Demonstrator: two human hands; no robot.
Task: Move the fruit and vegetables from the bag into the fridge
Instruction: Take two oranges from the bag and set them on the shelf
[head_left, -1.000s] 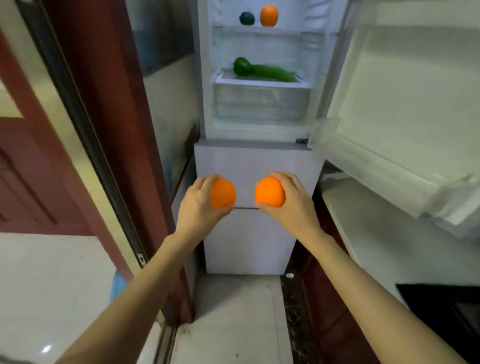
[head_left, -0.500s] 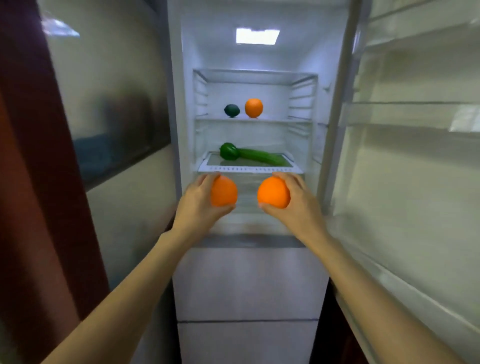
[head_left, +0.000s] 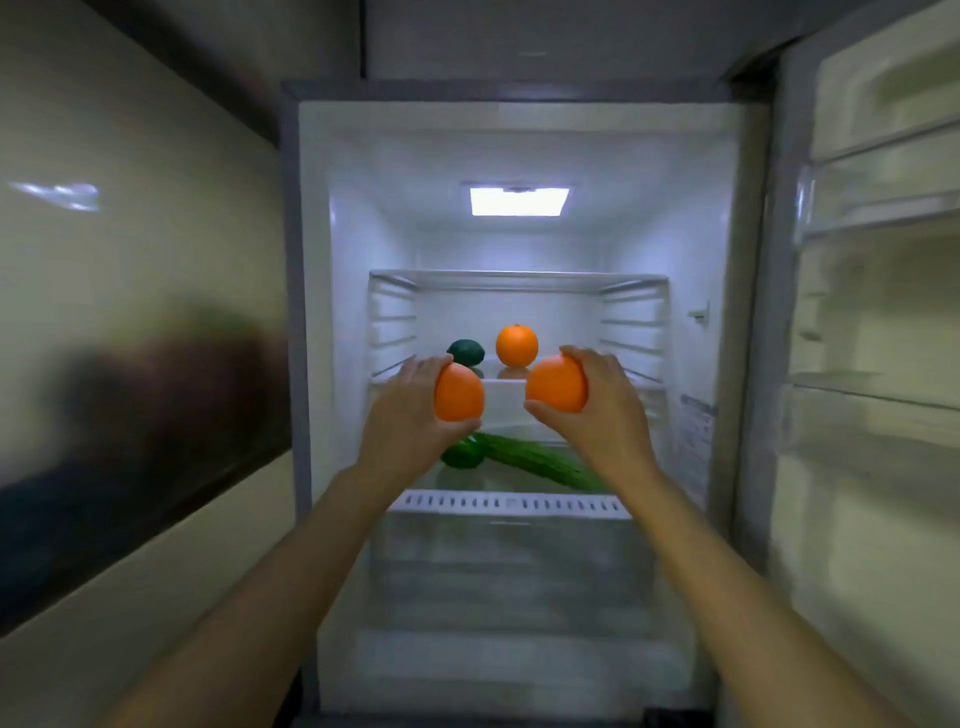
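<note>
We hold 2 oranges up in front of the open fridge, 1 in each hand, and the relation that matters is how the glass shelf lies from our fingers: it sits just beyond and about level with them, its front edge passing behind both fruits, so we judge the coming move to be a short push straight forward and a little down onto it. Our left hand has its fingers curled round the left orange, thumb beneath and fingertips over the top; our right hand wraps the right orange the same way. Both hands look about equally near the shelf, so neither has a clear lead. Past our fingers, a third orange and a dark green round fruit sit on that shelf, leaving bare glass to either side. Below our fingers, on the next level, lie a green pepper and a long cucumber. The held oranges are smooth, bright, roundish, with no long axis to mind
</note>
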